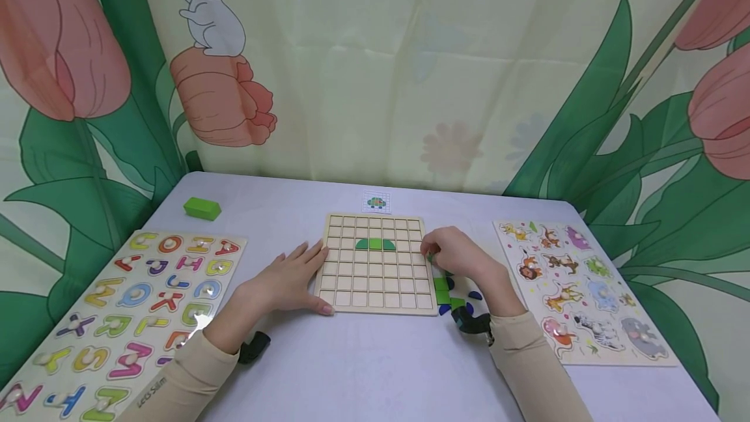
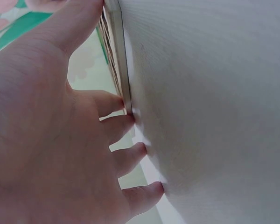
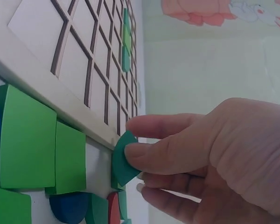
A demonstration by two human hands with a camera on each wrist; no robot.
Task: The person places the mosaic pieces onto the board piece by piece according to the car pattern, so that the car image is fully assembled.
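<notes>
A wooden grid board (image 1: 375, 279) lies mid-table, with a light green square (image 1: 375, 244) between two dark green quarter-round pieces (image 1: 362, 244) in one of its upper rows. My left hand (image 1: 287, 282) rests spread at the board's left edge, thumb at the near corner and fingertips on the table in the left wrist view. At the board's right edge, my right hand (image 1: 457, 253) pinches a dark green quarter-round block (image 3: 125, 161) between thumb and forefinger. Below it lie green square blocks (image 3: 28, 140), a blue rounded block (image 3: 69, 206) and a red piece (image 3: 113, 207).
Behind the board lies a small card (image 1: 376, 201) with a turtle pattern on a grid. A letter puzzle board (image 1: 125, 292) lies at left, an animal puzzle board (image 1: 577, 292) at right. A green block (image 1: 202, 208) sits at the back left.
</notes>
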